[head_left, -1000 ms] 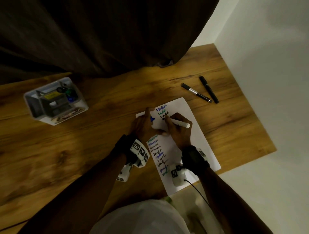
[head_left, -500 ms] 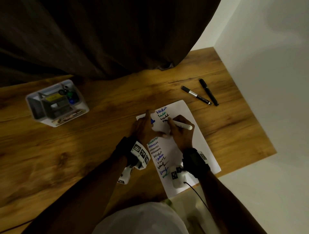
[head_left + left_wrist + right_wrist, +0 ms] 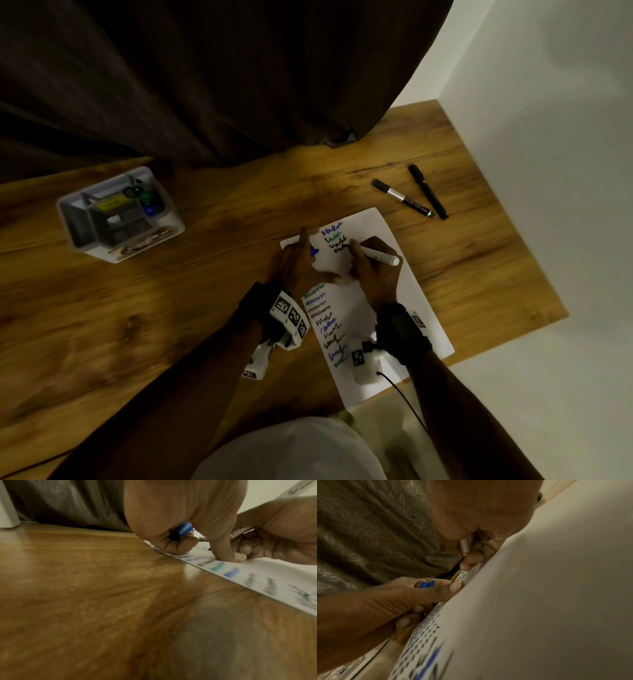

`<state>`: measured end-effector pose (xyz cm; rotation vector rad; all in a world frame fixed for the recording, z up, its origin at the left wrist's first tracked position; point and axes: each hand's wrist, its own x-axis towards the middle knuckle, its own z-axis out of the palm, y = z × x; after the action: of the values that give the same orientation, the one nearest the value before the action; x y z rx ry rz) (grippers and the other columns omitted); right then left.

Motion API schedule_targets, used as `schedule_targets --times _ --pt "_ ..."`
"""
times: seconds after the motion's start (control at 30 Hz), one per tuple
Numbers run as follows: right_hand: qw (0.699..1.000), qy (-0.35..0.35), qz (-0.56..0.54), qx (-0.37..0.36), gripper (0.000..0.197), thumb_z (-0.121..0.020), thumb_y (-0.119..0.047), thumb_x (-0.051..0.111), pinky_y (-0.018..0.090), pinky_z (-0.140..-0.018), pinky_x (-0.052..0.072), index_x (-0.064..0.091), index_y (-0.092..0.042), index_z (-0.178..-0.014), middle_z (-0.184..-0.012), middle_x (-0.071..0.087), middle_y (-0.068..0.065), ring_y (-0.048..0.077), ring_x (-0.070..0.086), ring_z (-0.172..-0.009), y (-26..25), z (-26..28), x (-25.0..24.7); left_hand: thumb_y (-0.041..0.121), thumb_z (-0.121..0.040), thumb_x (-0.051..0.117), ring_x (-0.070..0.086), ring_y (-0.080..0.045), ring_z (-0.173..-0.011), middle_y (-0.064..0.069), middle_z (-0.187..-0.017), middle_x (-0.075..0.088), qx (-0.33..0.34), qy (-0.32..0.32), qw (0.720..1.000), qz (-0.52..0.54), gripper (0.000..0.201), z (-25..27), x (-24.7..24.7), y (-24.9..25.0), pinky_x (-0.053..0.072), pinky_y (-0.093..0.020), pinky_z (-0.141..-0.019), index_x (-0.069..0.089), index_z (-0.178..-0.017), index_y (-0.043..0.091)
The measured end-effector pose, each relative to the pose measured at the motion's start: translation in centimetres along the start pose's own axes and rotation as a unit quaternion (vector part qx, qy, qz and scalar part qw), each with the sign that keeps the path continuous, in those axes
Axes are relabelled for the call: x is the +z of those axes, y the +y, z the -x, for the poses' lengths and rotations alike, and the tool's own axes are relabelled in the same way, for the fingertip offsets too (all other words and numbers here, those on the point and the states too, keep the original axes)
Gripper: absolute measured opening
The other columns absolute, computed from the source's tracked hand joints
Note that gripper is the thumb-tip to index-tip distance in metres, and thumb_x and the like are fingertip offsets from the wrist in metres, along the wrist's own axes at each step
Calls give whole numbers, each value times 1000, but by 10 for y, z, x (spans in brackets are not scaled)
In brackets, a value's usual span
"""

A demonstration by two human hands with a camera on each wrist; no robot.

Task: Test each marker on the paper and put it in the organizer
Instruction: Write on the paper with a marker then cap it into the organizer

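Writing near the far end of the paper [image 3: 404,308], the right hand [image 3: 373,274] pinches a white marker [image 3: 380,257] in a pen grip, its tip down on the sheet beside the short scribbles already there and its barrel slanting back toward the person's right, so the butt end points away from where the marker must finally go. The left hand [image 3: 294,263] rests just beside it on the sheet, thumb pressed flat to the paper, while its curled fingers hold a blue cap [image 3: 182,529], as the left wrist view shows plainly. The relation that matters for the coming move, as I judge it, is this: the organizer [image 3: 120,216] stands well apart on the table [image 3: 171,325], far off to the left and a little farther from the person, so it lies on the side of the cap-holding hand and across the body from the writing hand. The marker would need capping first, the two hands being already nearly touching, and then a long carry leftward. Two more markers [image 3: 426,192] lie side by side on the wood beyond the sheet's far right corner, nearer the right hand, apparently untested
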<state>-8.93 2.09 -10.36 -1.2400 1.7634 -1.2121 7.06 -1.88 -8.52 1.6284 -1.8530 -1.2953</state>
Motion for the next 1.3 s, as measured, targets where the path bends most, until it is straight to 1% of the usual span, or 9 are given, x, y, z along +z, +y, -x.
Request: schedule_targets --times 0.33,0.43,0.53,0.6,0.73,0.87,1.13,1.23,1.3 --pt "995 38 -76 46 23 -97 -20 65 32 -48 54 67 0 -85 -68 70 8 23 65 -51 -7 -1 -1 37 -54 89 61 -22 -108 -6 -125 60 2 -17 1000 -6 102 0 -2 0 47 -26 -80 30 -135 18" --pt "995 -3 -99 27 17 -94 -16 68 31 -47 53 67 1 -88 -75 72 9 25 67 -55 -23 -2 -1 43 -60 85 63 -17 -100 0 -118 62 -5 -27 1000 11 92 0 -5 3 51 -24 -80 32 -133 21" --pt "987 -58 -146 39 16 -90 -8 72 29 -47 50 63 5 -92 -82 71 19 29 67 -60 -43 -8 -5 52 -85 57 63 -10 -80 7 -101 64 17 -1 1000 -9 49 7 -10 3 51 -22 -68 40 -121 22" --pt "976 -113 -177 57 12 -88 -4 72 29 -47 48 63 4 -89 -82 68 23 31 65 -59 -56 -11 -8 54 -96 32 61 -6 -70 5 -86 67 21 31 999 1 33 13 -14 -2 53 -30 -74 45 -105 24" --pt "975 -149 -155 65 20 -84 -12 79 27 -48 49 68 4 -90 -78 71 17 27 66 -59 -66 -9 -5 66 -91 33 62 -33 -63 -13 -62 58 -19 89 947 308 67 19 -21 -3 51 -42 -64 55 -76 4" --pt "971 -154 -170 73 31 -82 -19 81 27 -50 49 68 7 -94 -77 71 16 28 66 -61 -75 -3 5 52 -98 20 60 -14 -55 -7 -60 57 12 104 956 275 71 26 -32 9 47 -19 -56 53 -74 -7" --pt "973 -183 -134 40 27 -85 -24 78 24 -51 50 70 2 -90 -78 74 11 25 68 -62 -81 4 19 61 -90 19 64 -11 -57 -4 -60 65 25 72 964 254 74 36 -39 4 48 -20 -62 60 -63 5" --pt "970 -210 -123 20 20 -87 -20 75 21 -51 48 70 0 -90 -77 74 10 21 68 -59 -80 7 28 68 -90 21 70 -23 -67 -18 -71 69 30 68 963 258 87 38 -40 4 56 -34 -73 62 -76 -7" --pt "968 -215 -128 17 21 -85 -21 76 21 -51 50 70 -1 -89 -77 74 12 21 68 -60 -84 8 33 64 -92 22 69 -22 -64 -14 -66 68 13 80 955 285 80 37 -42 4 55 -35 -73 65 -66 2"
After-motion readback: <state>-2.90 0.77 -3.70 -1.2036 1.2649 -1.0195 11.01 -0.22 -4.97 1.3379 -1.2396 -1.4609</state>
